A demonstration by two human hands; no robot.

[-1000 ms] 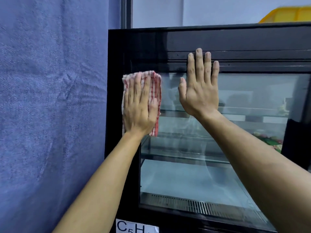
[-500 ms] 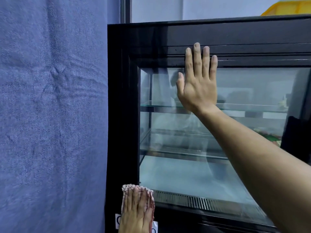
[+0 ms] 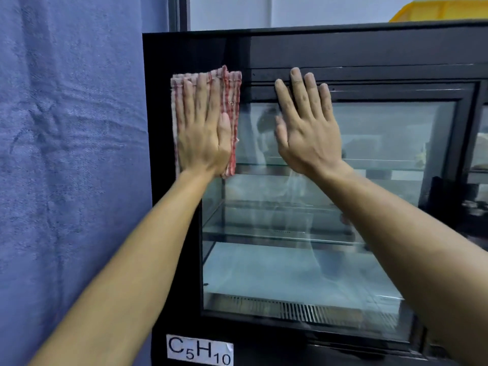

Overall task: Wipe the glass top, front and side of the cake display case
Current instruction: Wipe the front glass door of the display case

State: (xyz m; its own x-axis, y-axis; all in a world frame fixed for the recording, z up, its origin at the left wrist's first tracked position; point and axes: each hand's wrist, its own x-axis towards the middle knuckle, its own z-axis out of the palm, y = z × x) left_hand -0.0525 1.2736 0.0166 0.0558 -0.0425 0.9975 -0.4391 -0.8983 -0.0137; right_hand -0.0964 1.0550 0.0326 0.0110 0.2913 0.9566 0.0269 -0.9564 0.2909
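Observation:
A black-framed cake display case (image 3: 343,48) fills the middle and right, with a glass pane (image 3: 290,273) showing empty glass shelves inside. My left hand (image 3: 202,133) lies flat on a folded red-and-white checked cloth (image 3: 232,88), pressing it against the upper left corner of the pane and the black frame. My right hand (image 3: 309,128) rests flat with fingers spread on the glass, its fingertips on the black top rail. It holds nothing.
A blue fabric wall (image 3: 71,154) stands close on the left of the case. A white label reading C5H10 (image 3: 199,350) is stuck on the lower frame. A yellow bin (image 3: 443,11) sits on top at the far right.
My left hand slid the cloth down from the upper left to the bottom frame by the label, then back up to the upper left corner. My right hand stayed on the glass.

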